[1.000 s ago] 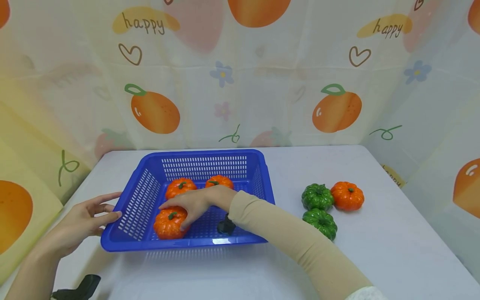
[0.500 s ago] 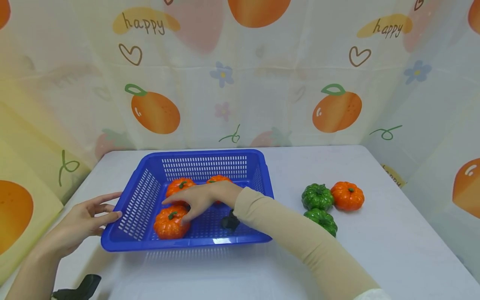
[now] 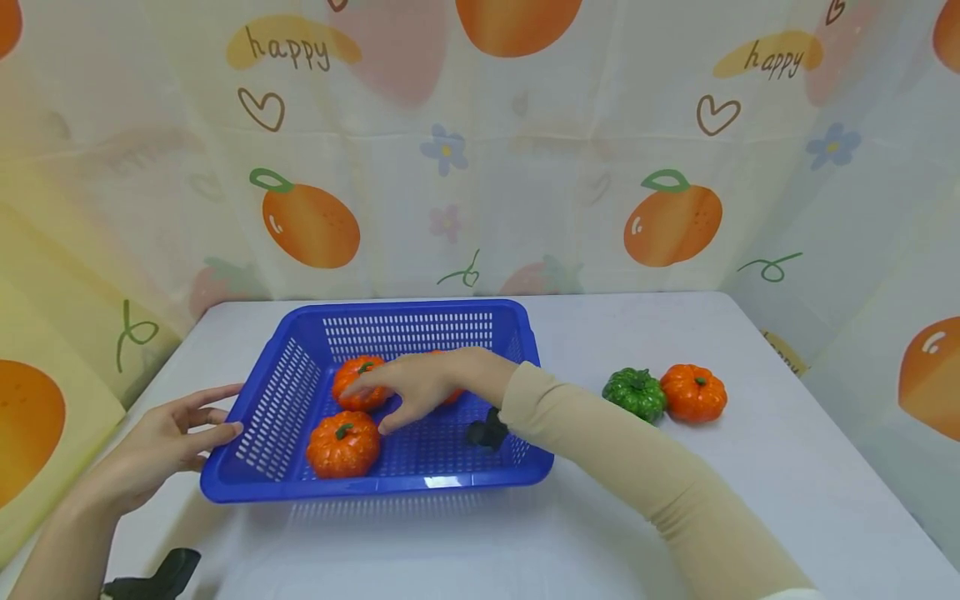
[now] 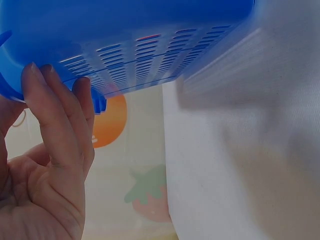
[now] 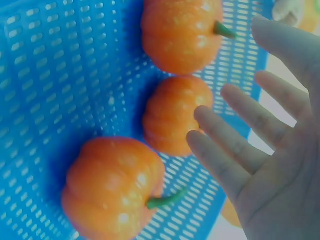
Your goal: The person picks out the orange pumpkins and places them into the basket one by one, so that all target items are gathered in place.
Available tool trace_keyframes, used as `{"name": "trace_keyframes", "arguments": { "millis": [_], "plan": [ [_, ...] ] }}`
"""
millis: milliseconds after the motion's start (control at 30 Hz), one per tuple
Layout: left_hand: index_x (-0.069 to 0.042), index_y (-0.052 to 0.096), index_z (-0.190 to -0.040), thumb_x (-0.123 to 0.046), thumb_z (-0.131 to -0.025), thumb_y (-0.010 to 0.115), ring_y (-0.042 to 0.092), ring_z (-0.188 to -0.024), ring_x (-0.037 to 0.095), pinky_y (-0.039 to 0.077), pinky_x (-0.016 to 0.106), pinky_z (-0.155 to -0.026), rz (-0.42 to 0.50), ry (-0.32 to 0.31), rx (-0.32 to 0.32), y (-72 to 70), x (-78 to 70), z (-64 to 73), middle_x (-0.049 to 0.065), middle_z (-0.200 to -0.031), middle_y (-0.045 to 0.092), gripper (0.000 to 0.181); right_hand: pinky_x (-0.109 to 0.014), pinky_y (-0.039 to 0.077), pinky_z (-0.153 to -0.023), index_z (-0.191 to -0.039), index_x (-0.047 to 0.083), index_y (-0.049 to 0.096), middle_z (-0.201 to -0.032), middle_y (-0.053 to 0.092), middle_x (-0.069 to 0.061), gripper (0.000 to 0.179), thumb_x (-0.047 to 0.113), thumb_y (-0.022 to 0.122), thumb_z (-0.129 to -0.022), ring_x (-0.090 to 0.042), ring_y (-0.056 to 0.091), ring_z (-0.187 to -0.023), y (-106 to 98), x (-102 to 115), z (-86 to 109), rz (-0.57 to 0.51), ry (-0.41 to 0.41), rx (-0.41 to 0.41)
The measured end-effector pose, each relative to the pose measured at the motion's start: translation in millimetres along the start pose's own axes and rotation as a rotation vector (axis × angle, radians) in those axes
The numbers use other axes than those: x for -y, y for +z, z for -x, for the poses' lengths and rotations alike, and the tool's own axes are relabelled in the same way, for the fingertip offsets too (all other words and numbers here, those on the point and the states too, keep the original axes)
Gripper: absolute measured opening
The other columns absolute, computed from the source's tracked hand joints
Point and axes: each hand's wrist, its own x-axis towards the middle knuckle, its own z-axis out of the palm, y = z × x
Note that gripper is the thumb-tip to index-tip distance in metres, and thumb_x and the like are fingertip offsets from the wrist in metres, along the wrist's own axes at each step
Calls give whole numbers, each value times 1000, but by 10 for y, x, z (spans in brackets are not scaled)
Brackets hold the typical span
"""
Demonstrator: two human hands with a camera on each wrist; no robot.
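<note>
While the left hand [image 3: 168, 442] pinches the left rim of a blue plastic basket [image 3: 360, 490] in the head view, the right hand [image 3: 423, 383] hangs over its inside, that grip spread wide and holding nothing. Three orange pumpkins lie in the basket: a near pumpkin [image 3: 342, 451] left of the right thumb, a far-left pumpkin [image 3: 348, 377] partly behind the fingers, and a third pumpkin [image 3: 454, 397] mostly hidden by the right hand. On the white counter [image 3: 780, 500], to the right, a green pumpkin [image 3: 636, 392] sits just beside another orange pumpkin [image 3: 697, 393]. The left wrist view shows fingertips against the basket near its rim; stiff and probably light, it should steady well by that lip. In the right wrist view, loosely fanned fingers are beside the three; whether any fingertip touches the middle one, I cannot tell. Their glossy skins look hard, light and perhaps slippery, so hold seems best taken around the ribbed sides, not by the thin green stalks [image 5: 167, 198].
</note>
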Motion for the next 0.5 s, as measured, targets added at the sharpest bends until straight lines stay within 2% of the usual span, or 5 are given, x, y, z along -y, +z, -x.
{"name": "trace_keyframes", "arguments": {
  "millis": [100,233,500],
  "plan": [
    [-1,25,-143,-27,-89,61,64,-75,17,57,34,-66,-1,0,-1,-1,-4,0,9,-94,56,70,-22,33,-105,-142,17,33,-137,47,1,61,30,60,-89,-12,43,-126,-54,-5,92,-4,-15,-33],
    [-1,25,-143,-26,-89,61,63,-75,16,57,34,-66,0,4,0,1,-2,2,9,-94,56,70,-23,36,-103,-141,16,36,-135,49,-2,58,29,59,-89,-13,45,-123,-122,-22,202,-5,-14,-72],
    [-1,25,-144,-26,-89,61,63,-75,16,56,34,-66,1,1,0,2,3,2,8,-94,56,70,-26,37,-102,-139,19,40,-132,51,3,53,26,59,-89,-8,46,-121,-234,-41,433,13,1,-138]
  ]
}}
